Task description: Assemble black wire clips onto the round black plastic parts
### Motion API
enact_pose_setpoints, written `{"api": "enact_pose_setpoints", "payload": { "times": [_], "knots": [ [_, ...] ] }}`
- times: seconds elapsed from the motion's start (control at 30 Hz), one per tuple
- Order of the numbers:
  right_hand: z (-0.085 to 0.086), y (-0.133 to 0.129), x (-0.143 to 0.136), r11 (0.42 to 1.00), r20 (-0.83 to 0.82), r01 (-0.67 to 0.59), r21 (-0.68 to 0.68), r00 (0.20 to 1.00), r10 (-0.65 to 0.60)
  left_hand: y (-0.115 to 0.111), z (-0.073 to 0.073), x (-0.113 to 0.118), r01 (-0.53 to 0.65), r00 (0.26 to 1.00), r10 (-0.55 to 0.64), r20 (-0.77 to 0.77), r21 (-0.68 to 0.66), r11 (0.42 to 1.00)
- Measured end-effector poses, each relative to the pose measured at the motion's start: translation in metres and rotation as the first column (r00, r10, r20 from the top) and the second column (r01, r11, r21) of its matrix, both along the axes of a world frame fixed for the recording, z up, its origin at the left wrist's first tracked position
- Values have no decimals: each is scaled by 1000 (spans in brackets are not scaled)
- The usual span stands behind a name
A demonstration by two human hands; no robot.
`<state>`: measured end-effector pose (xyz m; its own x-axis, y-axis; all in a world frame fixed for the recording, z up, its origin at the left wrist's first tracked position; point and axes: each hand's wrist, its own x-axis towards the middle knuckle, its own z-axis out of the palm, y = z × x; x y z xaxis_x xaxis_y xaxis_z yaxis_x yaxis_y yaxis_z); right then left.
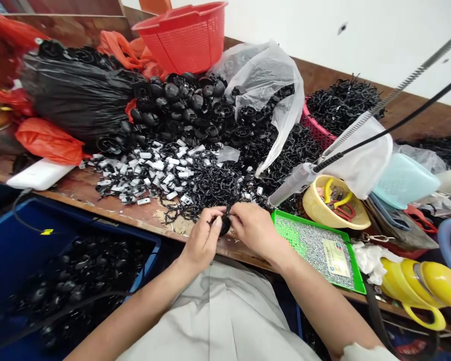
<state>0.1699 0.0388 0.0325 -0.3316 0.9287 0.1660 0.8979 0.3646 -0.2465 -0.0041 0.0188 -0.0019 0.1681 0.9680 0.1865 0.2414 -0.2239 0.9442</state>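
Observation:
Near the table's front edge my left hand (203, 239) is closed around a small round black plastic part (224, 225), thumb on its near side. My right hand (256, 226) meets it from the right, its fingertips pinched at the part's upper edge. Whatever sits between those right fingertips is too small and covered to make out. Just beyond both hands lies a heap of thin black plastic pieces (216, 183). White-and-black small parts (161, 168) are piled to its left. Round black plastic parts (195, 100) form a larger heap behind.
A green tray (357, 273) of small metal pieces lies right of my hands. A powered screwdriver (295, 181) hangs on a spring above. A yellow bowl (311, 208) holds tools. At lower left stands a blue bin (7, 240); a red basket (184, 40) is at the back.

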Motion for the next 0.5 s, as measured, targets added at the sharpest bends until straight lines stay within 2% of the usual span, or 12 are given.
{"api": "enact_pose_setpoints", "payload": {
  "times": [0.07, 0.13, 0.23, 0.33, 0.5],
  "knots": [
    [-8, -13, -1, 1000, -193, 12, -9, 981, -14, 3, -2, 4, 3, 1000, -2, 24, -42, 999],
    [-19, -22, -2, 994, -417, 78, -77, 903, -103, 4, -6, 7, -6, 992, 33, 124, -215, 977],
    [-30, -27, -4, 972, -635, 115, -204, 741, -221, 2, -11, 11, 72, 939, 100, 329, -473, 878],
    [-33, -26, -5, 970, -696, 129, -206, 677, -238, -1, -8, 12, 179, 866, 128, 484, -539, 823],
    [-28, -20, -2, 959, -729, 189, -210, 623, -282, -4, 9, 14, 294, 783, 112, 612, -523, 800]
  ]
}}
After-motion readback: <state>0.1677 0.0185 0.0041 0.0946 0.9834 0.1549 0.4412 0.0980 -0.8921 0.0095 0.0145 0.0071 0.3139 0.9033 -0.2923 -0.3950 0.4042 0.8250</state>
